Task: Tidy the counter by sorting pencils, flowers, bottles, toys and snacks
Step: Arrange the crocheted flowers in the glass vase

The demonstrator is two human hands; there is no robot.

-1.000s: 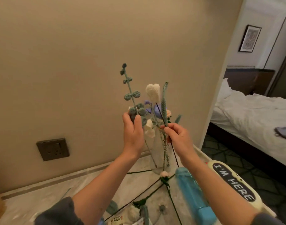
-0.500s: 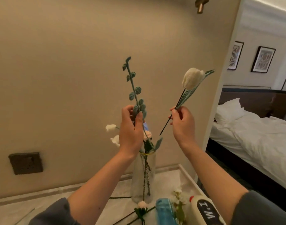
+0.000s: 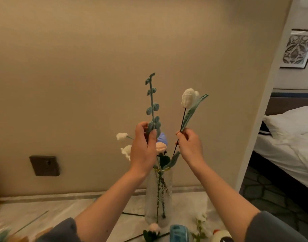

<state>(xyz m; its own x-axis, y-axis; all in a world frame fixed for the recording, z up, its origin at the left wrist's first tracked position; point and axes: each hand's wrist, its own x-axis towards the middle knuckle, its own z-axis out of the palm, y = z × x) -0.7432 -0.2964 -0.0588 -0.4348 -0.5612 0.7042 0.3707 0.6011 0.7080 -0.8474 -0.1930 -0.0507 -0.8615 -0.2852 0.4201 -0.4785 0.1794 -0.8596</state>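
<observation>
Left of the glass vase (image 3: 158, 194) a loose stem (image 3: 32, 220) lies on the tabletop (image 3: 114, 206). Right above the vase the left grip (image 3: 143, 149) is closed round the green leafy sprig (image 3: 152, 105), whose stalk seems to run down into the vase among the blooms (image 3: 161, 147) already standing there. Up and right of the vase the right grip (image 3: 189, 145) pinches the white tulip (image 3: 188, 98) by its wire stem, clear of the vase mouth, not in yet. Judged: flower sorting partly done, with loose flowers (image 3: 153, 227) in front of the vase, plus the blue bottle (image 3: 180, 231) and a white item (image 3: 221, 236) right of it, left to sort.
</observation>
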